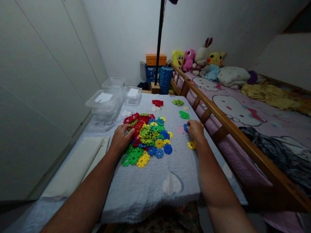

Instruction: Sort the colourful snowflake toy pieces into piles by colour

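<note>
A heap of flat plastic snowflake building discs [159,143] in red, green, yellow and blue lies mid-table, mixed with square-shaped red and lime pieces [145,132]. My left hand [122,137] rests at the heap's left edge, its fingers stretched out over the pieces. To the right of the heap, my right hand [196,130] is closed at a blue disc [186,128], fingertips on its edge. Just below that hand lie yellow discs [191,145], partly hidden by the wrist. Farther back are small groups of green discs [184,115], lime pieces [178,102] and red pieces [157,103].
Clear plastic boxes with lids [104,98] stand at the table's back left. A folded cream cloth [75,165] lies at the left. A wooden bed rail [216,118] runs along the right side, and a black pole [159,42] rises behind the table.
</note>
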`<action>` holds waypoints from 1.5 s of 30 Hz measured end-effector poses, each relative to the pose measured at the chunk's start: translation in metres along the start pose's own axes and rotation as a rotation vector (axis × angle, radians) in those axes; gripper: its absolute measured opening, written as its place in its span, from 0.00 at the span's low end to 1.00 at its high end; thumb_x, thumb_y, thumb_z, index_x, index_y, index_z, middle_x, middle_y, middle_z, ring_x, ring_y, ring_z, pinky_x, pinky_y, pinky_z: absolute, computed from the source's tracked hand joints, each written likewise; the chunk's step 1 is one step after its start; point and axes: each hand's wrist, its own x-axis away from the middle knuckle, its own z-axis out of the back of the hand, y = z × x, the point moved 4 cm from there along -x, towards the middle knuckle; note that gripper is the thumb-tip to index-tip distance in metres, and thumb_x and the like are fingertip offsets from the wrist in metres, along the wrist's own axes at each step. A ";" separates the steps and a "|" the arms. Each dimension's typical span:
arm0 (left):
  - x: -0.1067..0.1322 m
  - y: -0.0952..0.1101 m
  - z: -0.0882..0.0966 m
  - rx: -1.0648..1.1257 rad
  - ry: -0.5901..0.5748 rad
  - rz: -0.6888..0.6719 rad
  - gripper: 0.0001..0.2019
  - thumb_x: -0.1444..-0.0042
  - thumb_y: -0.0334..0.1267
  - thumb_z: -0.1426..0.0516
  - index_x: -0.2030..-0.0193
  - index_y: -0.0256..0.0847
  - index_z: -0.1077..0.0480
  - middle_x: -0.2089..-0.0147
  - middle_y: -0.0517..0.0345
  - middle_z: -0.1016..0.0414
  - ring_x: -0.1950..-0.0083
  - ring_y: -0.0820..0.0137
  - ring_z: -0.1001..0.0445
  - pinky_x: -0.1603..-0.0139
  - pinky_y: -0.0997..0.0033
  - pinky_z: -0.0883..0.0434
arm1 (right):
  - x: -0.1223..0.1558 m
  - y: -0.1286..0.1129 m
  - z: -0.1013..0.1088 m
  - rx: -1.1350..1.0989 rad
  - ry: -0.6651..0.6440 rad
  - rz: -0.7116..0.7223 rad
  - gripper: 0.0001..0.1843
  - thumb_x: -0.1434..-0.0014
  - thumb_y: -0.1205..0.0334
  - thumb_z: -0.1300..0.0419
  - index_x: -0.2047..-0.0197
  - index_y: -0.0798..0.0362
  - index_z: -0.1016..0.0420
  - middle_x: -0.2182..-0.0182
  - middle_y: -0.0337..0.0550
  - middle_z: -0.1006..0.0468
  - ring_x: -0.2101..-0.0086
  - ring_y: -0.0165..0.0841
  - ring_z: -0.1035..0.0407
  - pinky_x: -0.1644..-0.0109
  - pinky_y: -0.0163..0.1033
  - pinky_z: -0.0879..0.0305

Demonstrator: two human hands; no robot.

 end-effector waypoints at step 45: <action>-0.001 -0.002 -0.001 0.018 0.009 -0.007 0.24 0.41 0.58 0.49 0.56 0.41 0.24 0.51 0.47 0.23 0.44 0.54 0.27 0.36 0.52 0.32 | 0.046 0.027 0.020 -0.216 -0.477 0.132 0.09 0.51 0.68 0.40 0.67 0.52 0.19 0.68 0.40 0.19 0.68 0.33 0.30 0.66 0.35 0.41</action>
